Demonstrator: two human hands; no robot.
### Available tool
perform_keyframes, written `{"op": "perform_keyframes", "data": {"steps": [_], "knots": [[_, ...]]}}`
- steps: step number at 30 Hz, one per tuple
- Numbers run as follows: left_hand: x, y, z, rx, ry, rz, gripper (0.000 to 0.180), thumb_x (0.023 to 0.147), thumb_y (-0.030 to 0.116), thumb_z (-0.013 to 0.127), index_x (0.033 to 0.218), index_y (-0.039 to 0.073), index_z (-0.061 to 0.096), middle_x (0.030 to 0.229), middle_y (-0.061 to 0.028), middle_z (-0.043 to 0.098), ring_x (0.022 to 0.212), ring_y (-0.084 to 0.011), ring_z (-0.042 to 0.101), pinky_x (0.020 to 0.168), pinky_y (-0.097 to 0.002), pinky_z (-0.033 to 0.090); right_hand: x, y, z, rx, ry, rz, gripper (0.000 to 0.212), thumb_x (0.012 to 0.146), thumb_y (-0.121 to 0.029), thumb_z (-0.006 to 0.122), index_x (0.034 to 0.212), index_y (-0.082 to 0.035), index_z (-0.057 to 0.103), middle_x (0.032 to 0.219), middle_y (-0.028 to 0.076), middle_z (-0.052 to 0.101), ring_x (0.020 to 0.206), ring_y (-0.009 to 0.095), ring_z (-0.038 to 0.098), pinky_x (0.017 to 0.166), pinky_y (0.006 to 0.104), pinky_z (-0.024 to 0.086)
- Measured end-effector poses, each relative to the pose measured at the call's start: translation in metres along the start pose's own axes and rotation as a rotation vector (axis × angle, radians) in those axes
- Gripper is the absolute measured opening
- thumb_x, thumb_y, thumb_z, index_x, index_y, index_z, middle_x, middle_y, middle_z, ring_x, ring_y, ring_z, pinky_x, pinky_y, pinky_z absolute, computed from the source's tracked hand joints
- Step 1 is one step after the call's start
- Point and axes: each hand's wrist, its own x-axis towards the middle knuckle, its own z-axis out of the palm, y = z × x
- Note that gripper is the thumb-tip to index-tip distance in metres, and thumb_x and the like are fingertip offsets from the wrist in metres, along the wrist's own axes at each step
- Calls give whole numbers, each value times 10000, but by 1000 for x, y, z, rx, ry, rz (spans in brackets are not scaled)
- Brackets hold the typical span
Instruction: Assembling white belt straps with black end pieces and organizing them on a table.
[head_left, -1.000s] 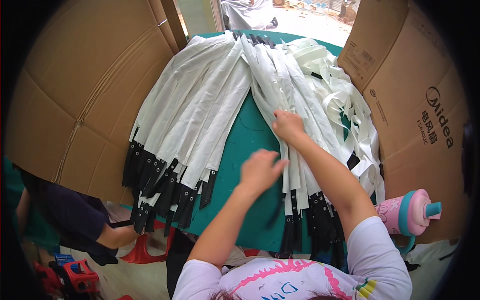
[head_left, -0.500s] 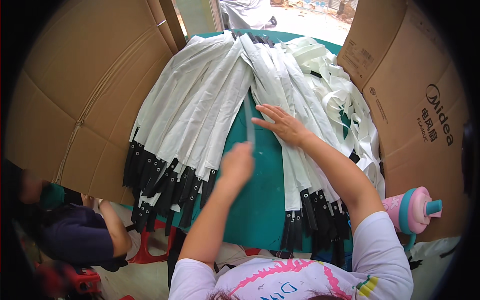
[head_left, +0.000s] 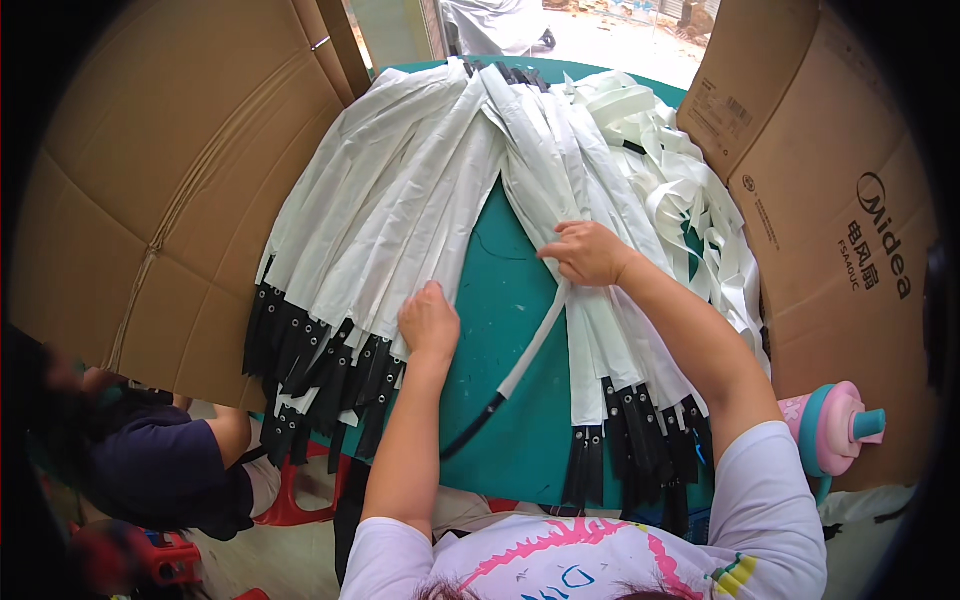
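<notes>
Two fanned bundles of long white fabric strips, the left bundle (head_left: 390, 200) and the right bundle (head_left: 545, 150), lie on a green table; their black ends carry small metal eyelets. My right hand (head_left: 588, 253) is closed at the inner edge of the right bundle, fingers pinching a single white strip (head_left: 535, 345). That strip curves down and left to its black end over the green surface. My left hand (head_left: 430, 318) makes a fist against the lower inner edge of the left bundle; what its fingers hold is hidden.
Loose white ribbon (head_left: 680, 170) is heaped at the far right of the green table (head_left: 500, 440). Tall cardboard walls stand left (head_left: 130, 200) and right (head_left: 830, 220). A pink and teal bottle (head_left: 825, 430) is near my right elbow. Another person (head_left: 160, 460) sits at lower left by a red stool (head_left: 305, 490).
My left hand has moved left onto the left bundle. My right hand has shifted slightly right and down, its spread fingers now closed on the single strip, which hangs toward me.
</notes>
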Motion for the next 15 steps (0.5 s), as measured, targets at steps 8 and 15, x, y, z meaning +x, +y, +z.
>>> {"op": "perform_keyframes", "data": {"steps": [8,15], "knots": [[7,10,7,-245,59,-68,324,736,118,667,1031,39,557,900,-188,618,842,-384,616,737,-476,491,46,-28,2,14,-110,331,522,864,-212,548,1351,-258,368,833,81,610,750,277,620,618,381,502],[-54,68,4,-300,-312,488,159,859,141,518,994,71,563,945,-186,612,852,-368,606,739,-460,488,44,-32,4,-104,-210,174,646,700,19,564,1272,-275,504,1082,24,522,1083,212,509,732,335,519]]}}
